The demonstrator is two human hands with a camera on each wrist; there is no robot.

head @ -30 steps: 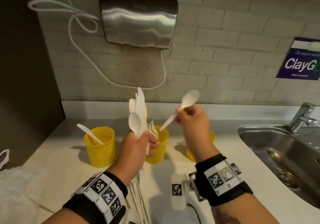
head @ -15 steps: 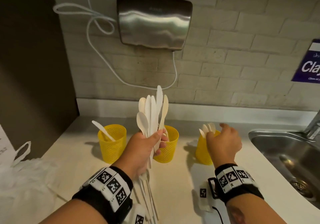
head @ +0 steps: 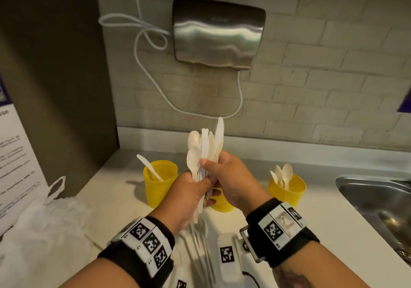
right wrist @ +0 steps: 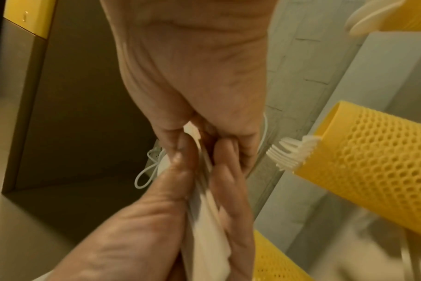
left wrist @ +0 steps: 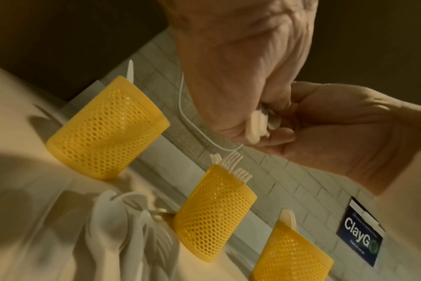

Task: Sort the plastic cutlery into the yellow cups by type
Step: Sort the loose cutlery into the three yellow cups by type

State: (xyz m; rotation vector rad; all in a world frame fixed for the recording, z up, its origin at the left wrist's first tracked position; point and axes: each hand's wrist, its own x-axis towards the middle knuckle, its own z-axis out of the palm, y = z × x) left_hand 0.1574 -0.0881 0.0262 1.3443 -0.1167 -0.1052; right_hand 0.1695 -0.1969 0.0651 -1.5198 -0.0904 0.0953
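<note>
My left hand [head: 195, 190] grips a bundle of white plastic cutlery [head: 204, 147] upright above the counter: spoons, knives and at least one fork. My right hand [head: 211, 167] has come up against it and pinches the bundle's stems just above the left hand's fingers; which piece it holds I cannot tell. Three yellow mesh cups stand in a row behind. The left cup [head: 160, 183] holds one knife. Forks fill the middle cup [left wrist: 214, 213], mostly hidden by my hands in the head view. Spoons stand in the right cup [head: 287, 192].
More loose white cutlery [left wrist: 125, 228] lies on the counter in front of the cups. A steel sink [head: 378, 201] is at the right, a white plastic bag [head: 44, 225] at the left, and a hand dryer [head: 218, 32] with its cord on the wall.
My right hand carried a spoon to the right cup, let it go there, and has come back left to pinch the bundle. The left hand kept holding the bundle.
</note>
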